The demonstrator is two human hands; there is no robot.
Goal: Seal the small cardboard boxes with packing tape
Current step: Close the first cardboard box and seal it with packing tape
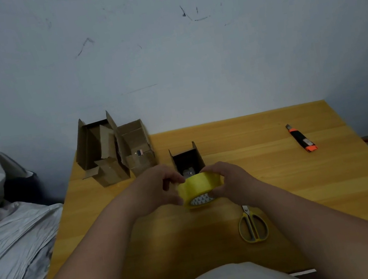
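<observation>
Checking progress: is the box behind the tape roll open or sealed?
Open: the box has its flaps standing up, its dark inside shows, and no tape crosses it.

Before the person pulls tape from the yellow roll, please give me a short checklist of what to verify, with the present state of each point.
1. Tape roll in the grip of both hands, left hand and right hand: ok.
2. Free tape end found: cannot tell.
3. Flaps of the nearest box closed for sealing: not ok, still open.
4. Scissors close by on the table: ok.
5. Utility knife lying away from the hands: ok.
</observation>
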